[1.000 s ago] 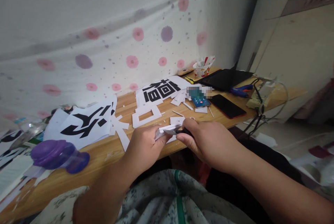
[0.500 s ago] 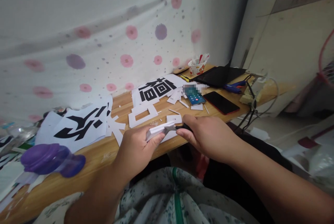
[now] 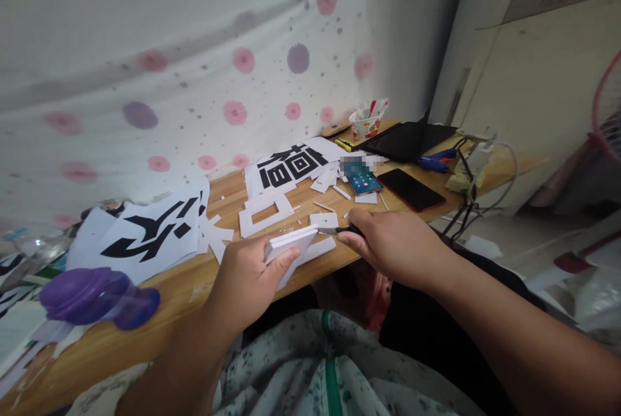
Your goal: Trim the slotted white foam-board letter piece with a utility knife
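Note:
My left hand [image 3: 250, 277] is closed around a thick, layered white block [image 3: 294, 241] that looks like foam board or stacked card, with the thumb along its near side. My right hand [image 3: 388, 238] grips a craft knife [image 3: 347, 231] by its dark handle. Its thin blade points left, and the tip is at the block's right end; whether it touches is hard to make out. Below the block, a white strip [image 3: 315, 251] lies at the table edge. Behind the hands are a white cut-out frame [image 3: 252, 225] and a small white piece [image 3: 324, 220].
On the wooden table [image 3: 194, 303] are printed sheets with black characters [image 3: 150, 225], a purple bottle [image 3: 92, 296], a lit phone [image 3: 361, 178] and a dark phone [image 3: 411, 189]. Farther back stand a paper cup [image 3: 366, 125] and blue-handled pliers [image 3: 436, 160]. Cables [image 3: 468, 189] hang at the right edge.
The knife has moved right, from against the block's face to its right end. My left hand has shifted slightly left and tilted the block, showing more of its face.

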Demonstrator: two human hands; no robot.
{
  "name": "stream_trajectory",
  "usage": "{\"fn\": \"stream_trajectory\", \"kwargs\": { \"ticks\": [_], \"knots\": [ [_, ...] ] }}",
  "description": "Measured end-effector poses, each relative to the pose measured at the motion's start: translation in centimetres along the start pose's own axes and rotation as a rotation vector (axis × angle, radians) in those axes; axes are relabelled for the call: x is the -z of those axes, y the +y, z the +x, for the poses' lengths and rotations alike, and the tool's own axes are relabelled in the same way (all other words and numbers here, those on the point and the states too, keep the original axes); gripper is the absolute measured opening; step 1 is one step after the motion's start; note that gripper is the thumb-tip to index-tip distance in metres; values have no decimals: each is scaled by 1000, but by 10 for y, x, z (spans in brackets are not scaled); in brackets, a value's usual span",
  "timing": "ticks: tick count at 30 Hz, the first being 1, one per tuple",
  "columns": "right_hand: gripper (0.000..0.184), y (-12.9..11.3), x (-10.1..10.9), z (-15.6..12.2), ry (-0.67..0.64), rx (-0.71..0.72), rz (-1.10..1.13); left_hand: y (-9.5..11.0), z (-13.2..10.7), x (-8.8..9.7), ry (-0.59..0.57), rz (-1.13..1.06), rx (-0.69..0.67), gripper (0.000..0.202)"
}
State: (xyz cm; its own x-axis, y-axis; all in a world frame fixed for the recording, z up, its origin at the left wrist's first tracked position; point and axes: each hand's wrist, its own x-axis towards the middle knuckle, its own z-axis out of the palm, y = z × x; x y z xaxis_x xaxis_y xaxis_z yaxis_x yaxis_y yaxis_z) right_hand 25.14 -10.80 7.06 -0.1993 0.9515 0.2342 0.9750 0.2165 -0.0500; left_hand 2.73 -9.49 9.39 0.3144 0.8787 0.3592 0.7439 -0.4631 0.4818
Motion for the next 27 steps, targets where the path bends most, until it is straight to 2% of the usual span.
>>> {"fn": "stream_trajectory", "kwargs": {
  "ticks": [5,11,17,22,27],
  "knots": [
    [42,16,-1,6,-48,-105,32,-4,-2,10,-1,-192,217,28],
    [38,8,2,2,-7,-22,272,-11,-2,8,-61,-358,271,29],
    [37,-11,8,-5,34,90,421,-8,0,1,-41,-204,157,27],
    [38,-31,13,-10,43,166,335,-5,0,-8,-72,-86,55,30],
    [40,-37,14,-10,60,173,263,-2,1,-14,-68,-31,-39,34]
  ]
}}
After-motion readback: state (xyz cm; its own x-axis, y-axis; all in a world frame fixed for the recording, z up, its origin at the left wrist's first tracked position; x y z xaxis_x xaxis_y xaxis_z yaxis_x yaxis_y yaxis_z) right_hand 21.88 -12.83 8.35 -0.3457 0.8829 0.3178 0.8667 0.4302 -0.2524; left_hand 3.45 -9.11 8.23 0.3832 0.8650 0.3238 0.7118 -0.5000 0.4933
